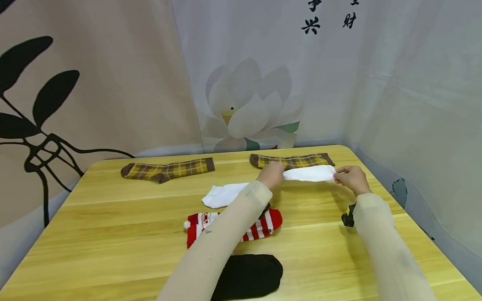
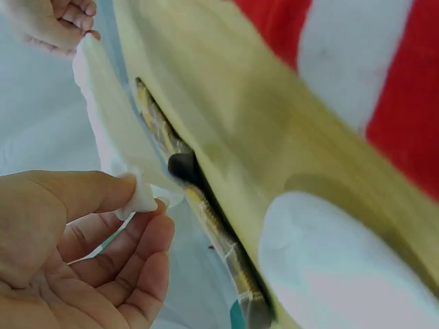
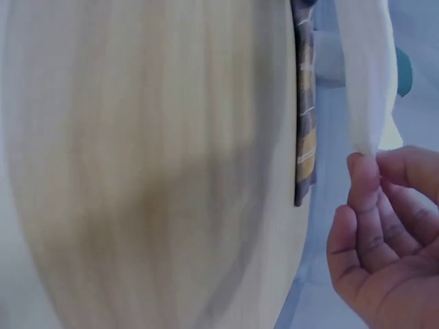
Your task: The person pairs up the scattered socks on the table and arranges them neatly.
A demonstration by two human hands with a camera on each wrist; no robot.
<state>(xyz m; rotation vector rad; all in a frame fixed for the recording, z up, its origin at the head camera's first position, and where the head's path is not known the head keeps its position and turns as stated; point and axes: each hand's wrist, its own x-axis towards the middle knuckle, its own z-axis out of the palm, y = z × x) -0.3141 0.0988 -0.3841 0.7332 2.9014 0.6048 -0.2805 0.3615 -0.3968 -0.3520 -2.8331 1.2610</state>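
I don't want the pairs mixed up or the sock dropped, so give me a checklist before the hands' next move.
1. Left hand grips the raised sock: ok, fingers pinch one end.
2. Right hand grips it too: ok, fingers pinch the opposite end.
3. Raised sock off the table: ok, both wrist views show a gap.
4. Plaid socks laid together: not ok, they lie apart.
5. Other white sock on the table: ok, it lies behind the red sock.
6. Red sock fully visible: not ok, the left sleeve crosses it.
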